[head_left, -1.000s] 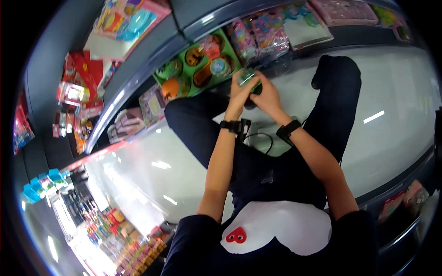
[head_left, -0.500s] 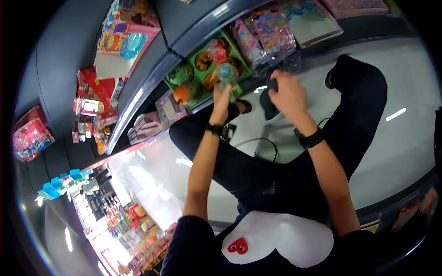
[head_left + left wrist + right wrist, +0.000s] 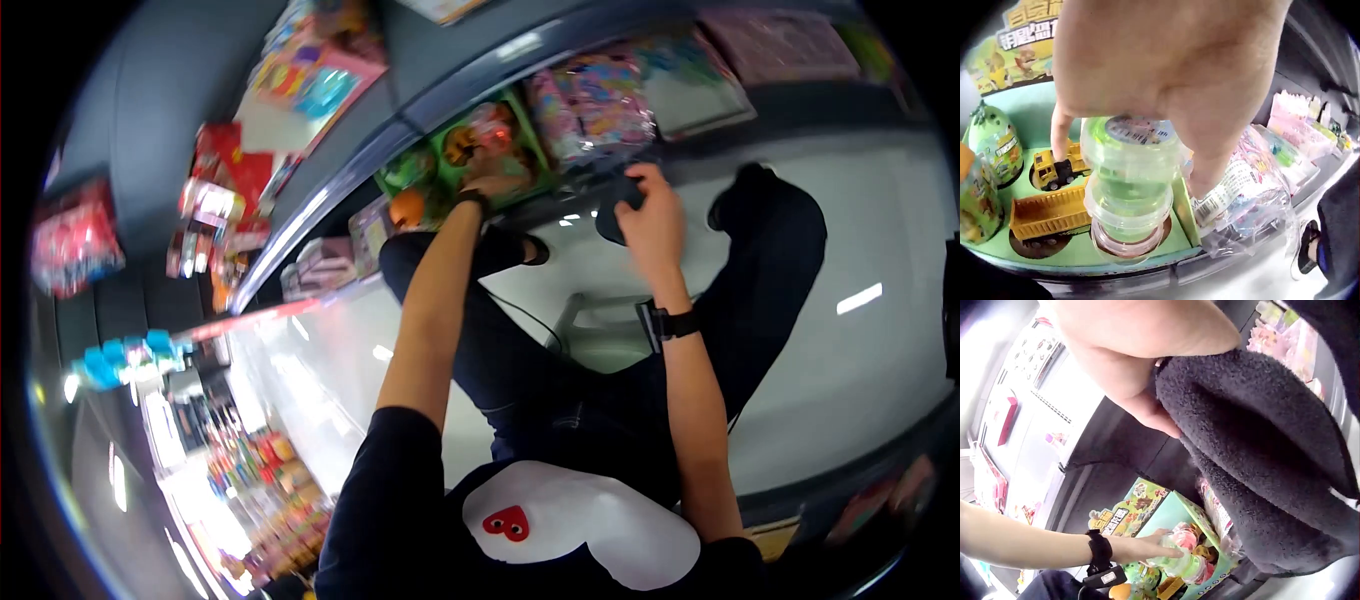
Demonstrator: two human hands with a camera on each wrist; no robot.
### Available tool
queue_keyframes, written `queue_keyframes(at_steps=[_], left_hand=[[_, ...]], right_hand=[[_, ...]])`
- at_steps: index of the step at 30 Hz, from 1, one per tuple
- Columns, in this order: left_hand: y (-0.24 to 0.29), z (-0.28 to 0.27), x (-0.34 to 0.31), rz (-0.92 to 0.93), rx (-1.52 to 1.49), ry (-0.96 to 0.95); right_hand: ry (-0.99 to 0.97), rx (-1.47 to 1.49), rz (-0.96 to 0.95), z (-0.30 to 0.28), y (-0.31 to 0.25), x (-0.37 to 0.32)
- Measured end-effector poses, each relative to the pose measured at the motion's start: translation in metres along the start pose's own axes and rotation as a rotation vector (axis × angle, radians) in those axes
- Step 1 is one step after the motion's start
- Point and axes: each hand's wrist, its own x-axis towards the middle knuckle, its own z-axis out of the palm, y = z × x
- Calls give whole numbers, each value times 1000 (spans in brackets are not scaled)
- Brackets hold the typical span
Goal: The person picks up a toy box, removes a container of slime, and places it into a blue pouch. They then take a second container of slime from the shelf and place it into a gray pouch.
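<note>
My left hand (image 3: 495, 182) reaches into the green display box (image 3: 1186, 215) and, in the left wrist view, grips the top of a clear green plastic jar (image 3: 1130, 162). The jar stands upright over a round hole at the box's right front. A yellow toy truck (image 3: 1054, 170) and an orange truck bed (image 3: 1050, 211) lie beside it. In my right hand (image 3: 658, 225), held to the right of the box, is a dark fleecy cloth (image 3: 1254, 434), gripped at one edge and hanging in folds.
Green egg-shaped toys (image 3: 1000, 150) fill the box's left side. Right of it on the shelf lie shiny plastic packets (image 3: 605, 105). My bent knees flank a low stool (image 3: 590, 335) on the white floor. A cable (image 3: 525, 312) runs by the stool.
Both hands were together at the jar a second ago, then parted. The left hand has carried the jar up and left into the box; the right hand has moved right with the cloth.
</note>
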Motion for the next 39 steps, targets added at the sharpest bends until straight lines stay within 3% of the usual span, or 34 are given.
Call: queue_keyframes(at_steps=[5, 8, 14, 18, 21, 24, 25, 30, 32, 33, 34, 36, 38, 39], left_hand=[[19, -17, -25, -126, 78, -201], [20, -12, -29, -151, 85, -125], [33, -25, -58, -221, -177, 32], [19, -18, -60, -167, -402, 380], [9, -6, -79, 80, -431, 320], [8, 22, -75, 125, -297, 201], [6, 32, -69, 149, -439, 163], [31, 45, -69, -40, -449, 233], [51, 23, -80, -108, -361, 383], [61, 8, -86, -28, -271, 459], [69, -4, -93, 176, -302, 438], [85, -25, -110, 582, -359, 384], [108, -34, -134, 789, -426, 298], [115, -27, -140, 779, -482, 318]], right_hand=[[-99, 30, -37, 20, -4, 1], [-143, 23, -88, 28, -4, 2], [-129, 64, -116, 38, 8, -3], [-125, 47, -80, 35, 5, -4], [-129, 51, -39, 40, 21, -1], [-133, 16, -10, 43, 26, 3], [-136, 4, -8, 44, 26, 3], [-142, 23, 11, 47, 19, -1], [-153, 93, 16, 48, 11, -3], [-153, 153, 24, 50, 9, -4], [-154, 215, 31, 51, 6, -4], [-203, 619, 128, 46, -5, -8], [-246, 880, 174, 33, -21, -8], [-268, 934, 178, 23, -30, -8]])
